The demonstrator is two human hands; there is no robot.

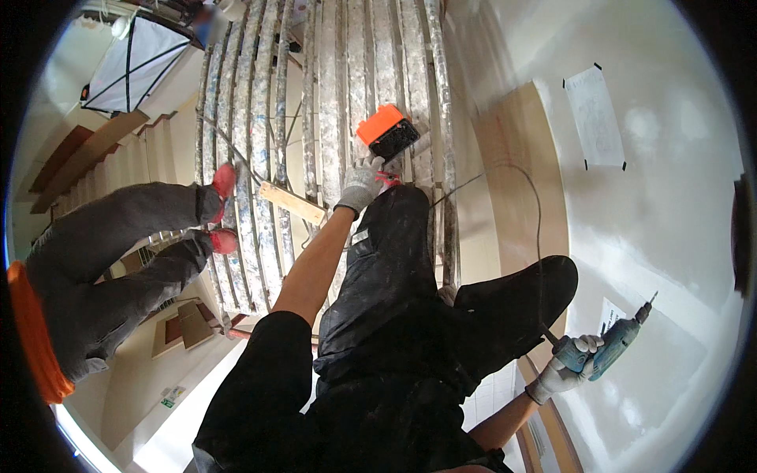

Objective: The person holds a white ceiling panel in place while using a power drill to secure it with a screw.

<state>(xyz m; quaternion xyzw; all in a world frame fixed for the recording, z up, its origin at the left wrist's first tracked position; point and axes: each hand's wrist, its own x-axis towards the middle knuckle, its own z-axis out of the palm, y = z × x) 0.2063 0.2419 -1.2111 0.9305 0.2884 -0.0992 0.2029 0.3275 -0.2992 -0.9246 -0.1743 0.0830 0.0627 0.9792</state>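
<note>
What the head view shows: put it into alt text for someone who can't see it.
A gloved right hand holds a teal drill by a pale wall. The gloved left hand is next to an orange and black box on paint-spattered planks. Another person in red shoes is at left.

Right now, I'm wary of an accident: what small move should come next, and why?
I'd probably hold the drill steady and reach into the orange-and-black box with only the left hand: that hand is right by the box, while the right hand grips the drill, its bit pointing outward.
</note>
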